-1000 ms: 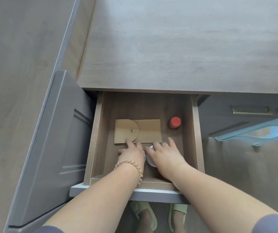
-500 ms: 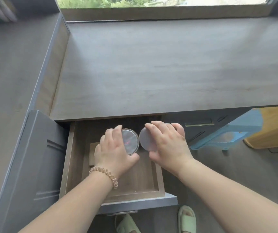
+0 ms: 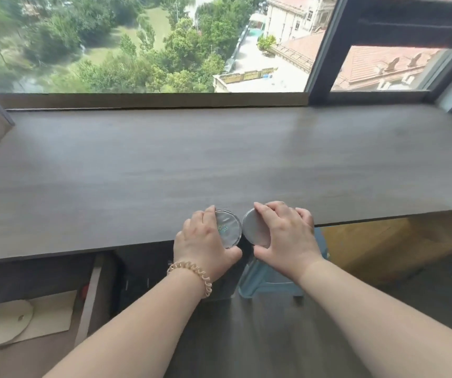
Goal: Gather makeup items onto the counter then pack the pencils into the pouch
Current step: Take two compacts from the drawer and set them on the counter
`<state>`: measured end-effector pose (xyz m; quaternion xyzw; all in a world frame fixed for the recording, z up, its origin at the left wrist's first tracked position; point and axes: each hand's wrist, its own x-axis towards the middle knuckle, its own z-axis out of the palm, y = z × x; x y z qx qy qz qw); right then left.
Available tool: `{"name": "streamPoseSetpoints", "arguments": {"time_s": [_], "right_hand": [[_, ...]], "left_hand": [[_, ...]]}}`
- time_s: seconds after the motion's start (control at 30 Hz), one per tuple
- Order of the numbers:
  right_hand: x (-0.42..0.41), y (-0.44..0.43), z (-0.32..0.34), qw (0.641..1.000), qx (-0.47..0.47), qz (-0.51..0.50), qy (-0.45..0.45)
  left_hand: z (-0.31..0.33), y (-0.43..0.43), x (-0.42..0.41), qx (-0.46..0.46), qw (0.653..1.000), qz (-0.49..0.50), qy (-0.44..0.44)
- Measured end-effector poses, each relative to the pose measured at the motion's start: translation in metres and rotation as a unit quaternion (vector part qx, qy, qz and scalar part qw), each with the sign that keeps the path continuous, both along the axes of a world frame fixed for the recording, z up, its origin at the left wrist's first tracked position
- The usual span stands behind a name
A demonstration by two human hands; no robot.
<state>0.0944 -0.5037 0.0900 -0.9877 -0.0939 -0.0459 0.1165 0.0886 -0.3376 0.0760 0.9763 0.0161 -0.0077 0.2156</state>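
My left hand point(image 3: 204, 241) grips a round clear-lidded compact point(image 3: 228, 227) with faint lettering on its top. My right hand point(image 3: 285, 236) grips a second round compact point(image 3: 255, 226) with a plain grey lid. Both compacts hang side by side at the front edge of the dark wood counter point(image 3: 219, 159), partly over it. A tan pouch point(image 3: 28, 320) with a round snap flap lies in the open drawer point(image 3: 88, 301) at the lower left. No pencils are in sight.
A window sill point(image 3: 151, 100) and a large window run along the back of the counter. A pale blue plastic stool point(image 3: 268, 279) stands on the floor below my right hand. A small red-capped item point(image 3: 84, 291) peeks out at the drawer's right wall.
Both hands have risen from the drawer to the counter's front edge, each carrying a compact. The view has tilted up, and the drawer now sits at the lower left.
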Motion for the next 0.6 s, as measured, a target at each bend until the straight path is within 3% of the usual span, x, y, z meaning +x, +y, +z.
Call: {"name": "streamPoseSetpoints", "arguments": {"time_s": [0.2,0.6], "right_hand": [[0.026,-0.089,0.015,1.0,-0.009,-0.013,0.007],[0.125,-0.162,-0.005,0.997,-0.044,-0.047,0.05]], "left_hand": [[0.012,-0.089,0.032,0.024,0.999,-0.035,-0.008],[-0.007,-0.168,0.136,0.042,0.997,-0.056,0.024]]}}
